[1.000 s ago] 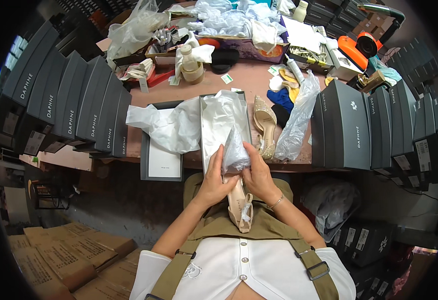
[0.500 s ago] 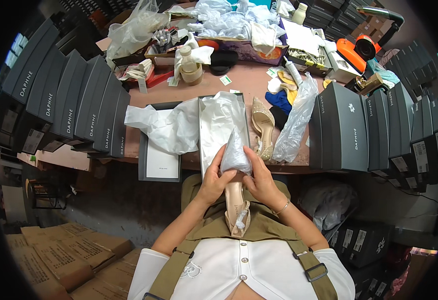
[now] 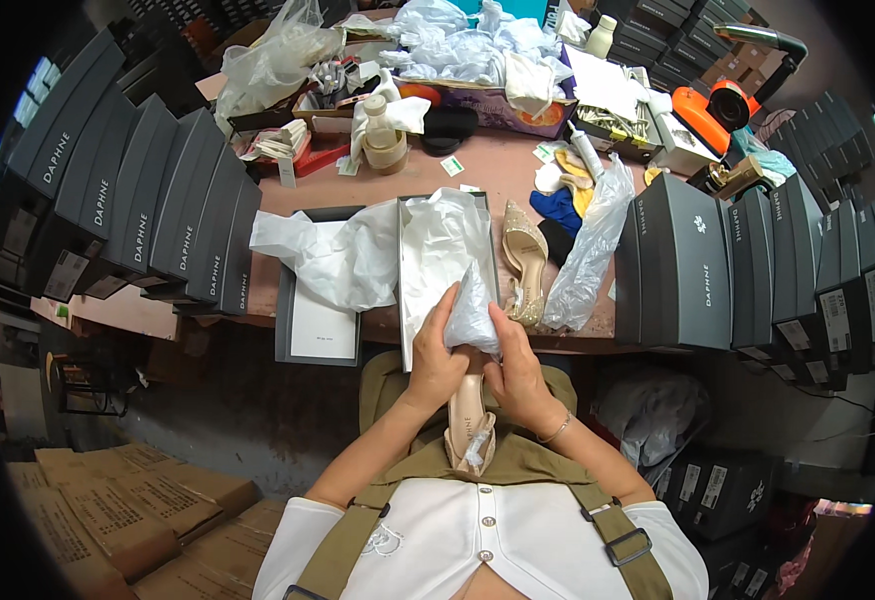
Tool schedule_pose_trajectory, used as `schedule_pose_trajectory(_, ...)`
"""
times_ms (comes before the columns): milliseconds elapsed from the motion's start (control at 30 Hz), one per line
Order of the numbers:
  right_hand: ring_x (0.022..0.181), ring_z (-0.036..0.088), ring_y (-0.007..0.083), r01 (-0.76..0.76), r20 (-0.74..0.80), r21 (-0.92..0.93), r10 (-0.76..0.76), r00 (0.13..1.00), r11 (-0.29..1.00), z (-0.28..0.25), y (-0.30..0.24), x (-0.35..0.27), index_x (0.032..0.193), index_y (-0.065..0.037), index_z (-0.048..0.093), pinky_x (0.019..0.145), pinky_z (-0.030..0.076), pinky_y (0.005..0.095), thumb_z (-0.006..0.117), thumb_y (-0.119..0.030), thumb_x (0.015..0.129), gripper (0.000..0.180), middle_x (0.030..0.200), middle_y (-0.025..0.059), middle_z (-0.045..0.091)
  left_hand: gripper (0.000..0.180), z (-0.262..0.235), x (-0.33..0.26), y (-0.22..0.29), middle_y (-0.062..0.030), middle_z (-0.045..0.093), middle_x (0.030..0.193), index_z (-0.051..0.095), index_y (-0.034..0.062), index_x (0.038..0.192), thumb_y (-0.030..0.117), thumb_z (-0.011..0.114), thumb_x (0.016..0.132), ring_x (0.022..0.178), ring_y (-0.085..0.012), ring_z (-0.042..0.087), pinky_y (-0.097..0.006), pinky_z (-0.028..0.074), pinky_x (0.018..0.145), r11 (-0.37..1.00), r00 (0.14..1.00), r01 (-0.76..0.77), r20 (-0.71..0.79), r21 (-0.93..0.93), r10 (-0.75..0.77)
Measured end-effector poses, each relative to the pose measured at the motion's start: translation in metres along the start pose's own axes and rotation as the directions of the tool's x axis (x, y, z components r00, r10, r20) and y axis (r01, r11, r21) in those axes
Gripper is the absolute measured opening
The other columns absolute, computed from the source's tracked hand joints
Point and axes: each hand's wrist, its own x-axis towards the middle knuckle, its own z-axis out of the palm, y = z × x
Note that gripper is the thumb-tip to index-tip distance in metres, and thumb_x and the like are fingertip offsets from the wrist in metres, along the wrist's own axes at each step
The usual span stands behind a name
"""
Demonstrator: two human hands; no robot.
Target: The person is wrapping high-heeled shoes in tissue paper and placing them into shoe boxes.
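In front of my waist I hold a beige high-heeled shoe (image 3: pixel 468 412), its strap end toward me. A translucent white plastic wrap (image 3: pixel 472 318) covers the pointed toe. My left hand (image 3: pixel 434 362) is closed along the wrap's left side, and my right hand (image 3: pixel 520 380) presses its right side. Beyond them on the table lies a matching glittery gold shoe (image 3: pixel 525 248), unwrapped. To its left is an open dark grey shoebox (image 3: pixel 404 340), lined with white tissue paper (image 3: pixel 445 235). My hands overlap the box's near end.
A lid (image 3: pixel 323 332) with crumpled tissue lies left of the box. Dark shoeboxes stand in rows at left (image 3: pixel 143 215) and right (image 3: pixel 696 265). A clear plastic bag (image 3: pixel 593 245), cloths (image 3: pixel 558 205), a bottle (image 3: pixel 380 125) and a carton of wrapping (image 3: pixel 478 55) occupy the table.
The fingers of both hands have shifted slightly along the wrap, and its tip sits a little lower. The shoe stays in my hands; nothing on the table has moved.
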Motion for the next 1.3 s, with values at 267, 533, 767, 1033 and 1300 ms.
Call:
schedule_pose_trajectory(267, 0.103, 0.057, 0.0331, -0.195, 0.097, 0.255, 0.175, 0.98, 0.947, -0.012, -0.005, -0.001, 0.144, -0.007, 0.029, 0.086, 0.051, 0.0372, 0.07, -0.011, 0.08, 0.076, 0.124, 0.0189, 0.046, 0.045, -0.016, 0.021, -0.002, -0.0165, 0.068, 0.102, 0.059, -0.0016, 0.116, -0.003, 0.06, 0.071, 0.096, -0.0202, 0.066, -0.031, 0.049, 0.083, 0.98, 0.926, 0.196, 0.335, -0.037, -0.173)
schedule_pose_trajectory(533, 0.08, 0.059, 0.0141, -0.391, 0.335, 0.237, 0.303, 0.892, 0.889, -0.031, 0.043, 0.046, 0.107, -0.001, 0.058, 0.068, 0.049, 0.0294, 0.068, -0.02, 0.085, 0.031, 0.089, 0.0076, 0.061, 0.047, -0.026, 0.005, 0.005, -0.0134, 0.067, 0.098, 0.058, 0.0015, 0.119, 0.004, 0.061, 0.072, 0.092, -0.0203, 0.064, -0.03, 0.048, 0.084, 0.984, 0.799, 0.126, 0.574, 0.128, -0.177)
schedule_pose_trajectory(767, 0.102, 0.06, 0.0269, -0.237, 0.164, 0.309, 0.194, 0.967, 0.921, -0.015, 0.013, 0.041, 0.142, -0.004, 0.033, 0.081, 0.052, 0.0368, 0.075, -0.015, 0.078, 0.077, 0.125, 0.0173, 0.052, 0.05, -0.037, 0.019, -0.019, -0.0231, 0.065, 0.104, 0.052, -0.0017, 0.125, 0.0, 0.057, 0.075, 0.099, -0.0248, 0.064, -0.035, 0.048, 0.086, 0.95, 0.907, 0.297, 0.283, 0.101, -0.313)
schedule_pose_trajectory(1033, 0.087, 0.062, 0.0366, 0.123, -0.075, -0.166, -0.137, 0.988, 0.978, 0.027, 0.017, 0.035, 0.132, 0.002, 0.041, 0.072, 0.053, 0.042, 0.057, 0.005, 0.07, 0.064, 0.106, 0.0207, 0.059, 0.067, -0.028, 0.006, 0.003, -0.0287, 0.053, 0.126, 0.039, -0.0039, 0.138, -0.009, 0.047, 0.072, 0.122, -0.0376, 0.051, -0.038, 0.04, 0.101, 0.989, 0.997, 0.009, 0.075, 0.151, -0.02)
schedule_pose_trajectory(1300, 0.1, 0.059, 0.0401, 0.07, 0.018, -0.085, -0.069, 0.997, 0.994, 0.016, 0.0, 0.04, 0.135, 0.002, 0.038, 0.081, 0.052, 0.0414, 0.06, 0.002, 0.07, 0.069, 0.119, 0.0245, 0.054, 0.077, -0.016, 0.006, -0.006, -0.0187, 0.05, 0.134, 0.033, 0.0009, 0.143, -0.016, 0.046, 0.069, 0.119, -0.0245, 0.051, -0.034, 0.039, 0.102, 0.989, 0.995, 0.103, 0.021, -0.104, -0.101)
